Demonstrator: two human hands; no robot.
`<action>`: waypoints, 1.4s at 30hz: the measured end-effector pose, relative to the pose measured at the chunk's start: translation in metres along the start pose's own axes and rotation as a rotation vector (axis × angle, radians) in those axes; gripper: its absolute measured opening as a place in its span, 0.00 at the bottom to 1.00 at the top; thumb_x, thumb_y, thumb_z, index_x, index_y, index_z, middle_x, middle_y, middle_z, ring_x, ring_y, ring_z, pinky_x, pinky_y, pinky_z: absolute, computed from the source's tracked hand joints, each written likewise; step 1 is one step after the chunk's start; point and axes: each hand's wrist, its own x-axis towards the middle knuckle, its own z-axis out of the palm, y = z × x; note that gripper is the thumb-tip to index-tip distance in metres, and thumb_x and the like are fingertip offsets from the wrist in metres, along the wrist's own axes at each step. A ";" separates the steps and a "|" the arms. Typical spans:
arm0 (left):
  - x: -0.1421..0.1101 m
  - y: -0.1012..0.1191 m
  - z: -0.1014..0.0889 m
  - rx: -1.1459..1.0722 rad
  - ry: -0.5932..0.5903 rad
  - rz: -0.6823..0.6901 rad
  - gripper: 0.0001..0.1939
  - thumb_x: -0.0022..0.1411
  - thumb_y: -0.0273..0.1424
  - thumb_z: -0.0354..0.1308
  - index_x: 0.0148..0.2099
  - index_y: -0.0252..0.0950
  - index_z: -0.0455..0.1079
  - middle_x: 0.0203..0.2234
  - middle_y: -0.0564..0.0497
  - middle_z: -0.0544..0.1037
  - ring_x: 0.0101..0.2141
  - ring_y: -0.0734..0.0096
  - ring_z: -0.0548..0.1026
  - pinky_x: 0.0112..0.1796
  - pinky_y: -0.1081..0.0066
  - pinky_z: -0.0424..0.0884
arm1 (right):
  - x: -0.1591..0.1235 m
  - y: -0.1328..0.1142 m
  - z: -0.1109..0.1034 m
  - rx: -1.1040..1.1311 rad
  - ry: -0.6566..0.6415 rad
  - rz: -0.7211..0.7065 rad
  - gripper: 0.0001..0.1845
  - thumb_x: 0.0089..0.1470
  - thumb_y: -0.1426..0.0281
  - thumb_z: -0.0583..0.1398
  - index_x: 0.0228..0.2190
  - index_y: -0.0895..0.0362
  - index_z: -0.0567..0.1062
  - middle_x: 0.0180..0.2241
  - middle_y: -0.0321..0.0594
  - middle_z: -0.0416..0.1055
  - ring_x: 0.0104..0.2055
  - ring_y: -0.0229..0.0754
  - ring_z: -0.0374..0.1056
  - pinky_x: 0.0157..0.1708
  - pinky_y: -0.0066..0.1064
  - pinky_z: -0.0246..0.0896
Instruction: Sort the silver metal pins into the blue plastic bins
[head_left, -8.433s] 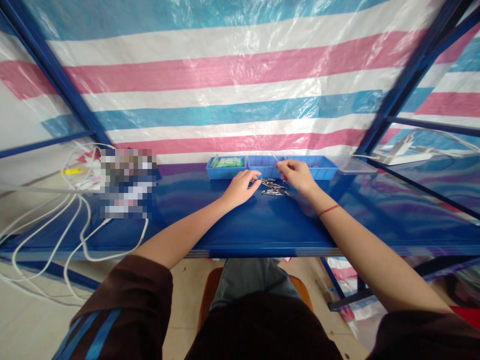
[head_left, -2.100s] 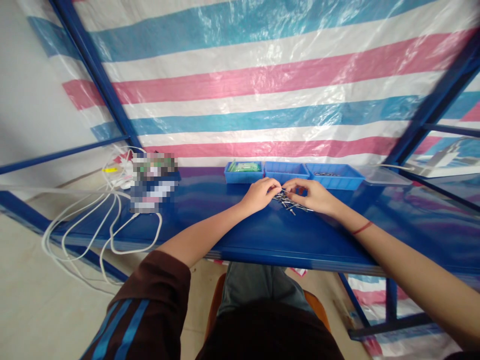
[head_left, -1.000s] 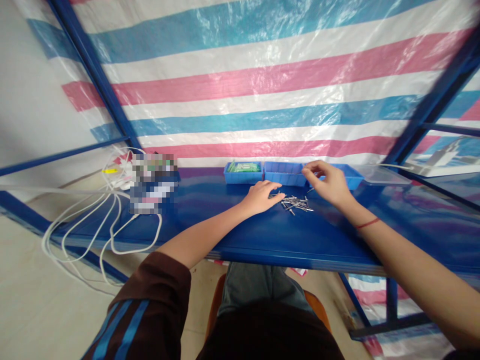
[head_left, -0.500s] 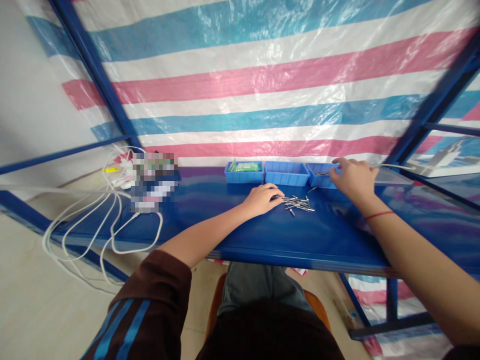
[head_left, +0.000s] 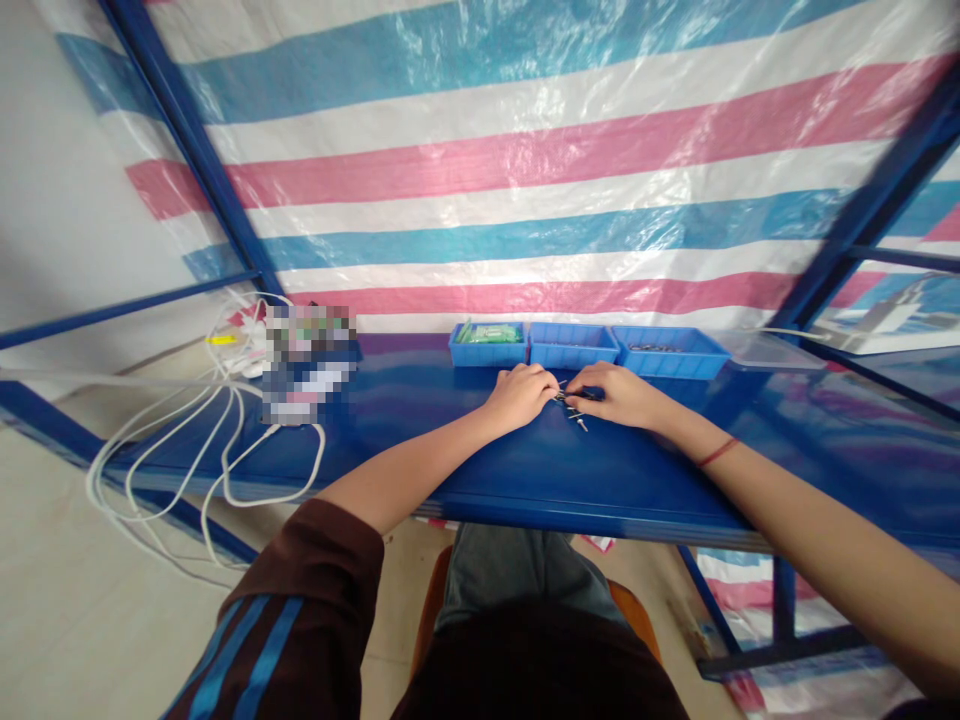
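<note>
A small pile of thin silver pins that look like blind rivets (head_left: 582,424) lies on the blue tabletop (head_left: 480,478), mostly hidden by my fingers. My left hand (head_left: 521,397) rests at the left side of the pile, its fingers curled and the fingertips closed on rivet ends. From the right, my right hand (head_left: 621,394) reaches over the pile with thumb and fingers bent around some rivets. The two hands' fingertips nearly meet. Behind them, the right blue bin (head_left: 675,367) holds small metal pieces.
Beside it stand a middle blue bin (head_left: 574,356) and a left blue bin (head_left: 488,355) containing green-and-white packets (head_left: 491,334). A clear plastic lid (head_left: 776,350) lies at right. White cables (head_left: 232,440) loop over the table's left end, near a pixelated patch.
My right hand has moved left and down from the right bin to the rivet pile. My left hand has stayed nearly in place.
</note>
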 end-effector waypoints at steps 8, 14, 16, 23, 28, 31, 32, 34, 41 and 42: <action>0.002 -0.003 -0.003 -0.006 -0.051 0.013 0.12 0.66 0.35 0.50 0.41 0.41 0.74 0.46 0.50 0.74 0.46 0.60 0.71 0.45 0.61 0.65 | 0.000 0.000 0.003 0.040 0.027 0.040 0.11 0.55 0.66 0.56 0.27 0.55 0.78 0.30 0.43 0.76 0.33 0.44 0.70 0.36 0.36 0.63; 0.001 -0.003 0.000 -0.035 0.015 0.015 0.09 0.65 0.35 0.52 0.40 0.40 0.73 0.42 0.51 0.75 0.44 0.63 0.71 0.44 0.63 0.65 | -0.001 -0.001 0.007 -0.015 0.081 0.040 0.11 0.56 0.67 0.55 0.29 0.55 0.77 0.31 0.43 0.75 0.34 0.45 0.69 0.39 0.38 0.62; 0.001 -0.003 -0.001 -0.028 0.057 0.010 0.08 0.65 0.35 0.52 0.41 0.41 0.72 0.41 0.51 0.75 0.44 0.63 0.71 0.43 0.64 0.64 | -0.001 -0.001 0.007 -0.009 0.099 0.042 0.10 0.55 0.66 0.56 0.29 0.55 0.77 0.31 0.43 0.75 0.34 0.46 0.69 0.40 0.39 0.62; 0.002 -0.005 -0.004 -0.102 0.167 0.032 0.08 0.65 0.35 0.52 0.40 0.41 0.72 0.37 0.52 0.76 0.41 0.67 0.72 0.42 0.68 0.64 | 0.000 -0.002 0.006 0.037 0.216 0.128 0.10 0.54 0.63 0.58 0.33 0.54 0.77 0.34 0.42 0.77 0.37 0.48 0.71 0.42 0.41 0.63; 0.006 -0.007 -0.001 -0.202 0.195 0.098 0.08 0.64 0.34 0.54 0.39 0.38 0.73 0.35 0.52 0.78 0.38 0.70 0.74 0.41 0.72 0.66 | 0.000 -0.008 0.005 0.158 0.271 0.190 0.13 0.55 0.60 0.57 0.30 0.55 0.77 0.33 0.41 0.78 0.35 0.46 0.72 0.36 0.38 0.64; 0.007 -0.007 0.000 -0.289 0.204 0.133 0.09 0.64 0.34 0.54 0.39 0.37 0.73 0.35 0.52 0.79 0.37 0.71 0.75 0.41 0.72 0.67 | 0.000 -0.011 0.004 0.229 0.314 0.201 0.15 0.55 0.57 0.57 0.31 0.55 0.77 0.33 0.41 0.78 0.34 0.45 0.72 0.35 0.36 0.64; 0.007 -0.007 0.000 -0.313 0.207 0.140 0.09 0.64 0.34 0.54 0.39 0.37 0.73 0.35 0.52 0.79 0.37 0.71 0.75 0.41 0.73 0.67 | 0.000 -0.012 0.004 0.247 0.333 0.205 0.16 0.55 0.56 0.58 0.32 0.55 0.77 0.33 0.42 0.78 0.33 0.44 0.71 0.34 0.36 0.64; 0.007 -0.006 0.000 -0.348 0.207 0.145 0.09 0.64 0.34 0.54 0.40 0.37 0.74 0.35 0.52 0.79 0.36 0.71 0.75 0.41 0.73 0.68 | 0.000 -0.015 0.003 0.276 0.367 0.212 0.17 0.54 0.55 0.58 0.32 0.56 0.77 0.31 0.42 0.77 0.31 0.43 0.70 0.32 0.35 0.64; 0.008 -0.004 0.002 -0.458 0.204 0.128 0.09 0.62 0.34 0.56 0.40 0.36 0.74 0.36 0.50 0.80 0.37 0.70 0.77 0.41 0.72 0.69 | 0.001 -0.026 -0.001 0.268 0.432 0.227 0.17 0.54 0.54 0.58 0.30 0.55 0.75 0.28 0.42 0.74 0.30 0.42 0.68 0.31 0.35 0.62; 0.008 -0.004 0.002 -0.472 0.201 0.129 0.09 0.63 0.34 0.55 0.40 0.36 0.74 0.36 0.50 0.80 0.37 0.70 0.77 0.41 0.72 0.69 | 0.001 -0.026 0.000 0.269 0.428 0.225 0.17 0.54 0.54 0.58 0.30 0.55 0.75 0.28 0.42 0.74 0.30 0.42 0.67 0.31 0.35 0.62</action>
